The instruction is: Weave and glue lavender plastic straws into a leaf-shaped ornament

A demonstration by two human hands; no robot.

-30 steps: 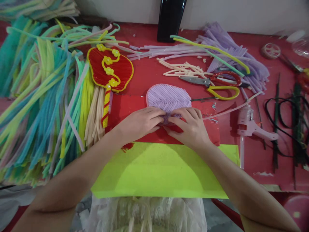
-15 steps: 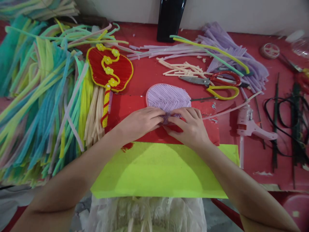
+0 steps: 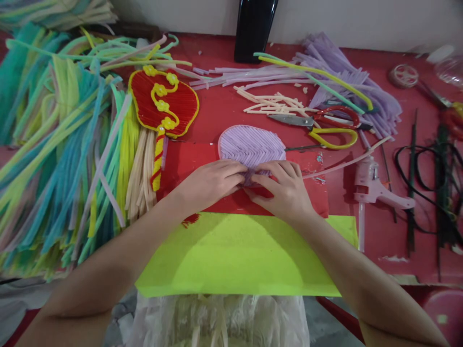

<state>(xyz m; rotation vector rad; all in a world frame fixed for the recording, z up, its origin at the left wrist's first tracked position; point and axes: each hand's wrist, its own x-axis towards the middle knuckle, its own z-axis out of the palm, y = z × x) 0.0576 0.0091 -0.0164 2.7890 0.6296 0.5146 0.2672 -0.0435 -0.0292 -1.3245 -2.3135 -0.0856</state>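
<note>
A rounded lilac fan panel (image 3: 251,142), made of pipe cleaners laid in a herringbone pattern with a pink edge, lies on a red sheet (image 3: 191,156). My left hand (image 3: 220,177) grips its lower left edge, fingers pressed together. On the lower right edge my right hand (image 3: 280,183) pinches with thumb and fingers, close to the left one. Between the fingertips the lowest part of the panel is partly covered. A loose pink pipe cleaner (image 3: 342,166) runs out to the right from beside my right hand.
Bundled coloured pipe cleaners (image 3: 72,159) fill the left side, beside a finished red and yellow fan (image 3: 164,103). Scissors (image 3: 334,135), lilac pipe cleaners (image 3: 340,72) and cream pieces (image 3: 271,103) lie behind. A pink glue gun (image 3: 376,188) is at right; a lime sheet (image 3: 246,255) lies in front.
</note>
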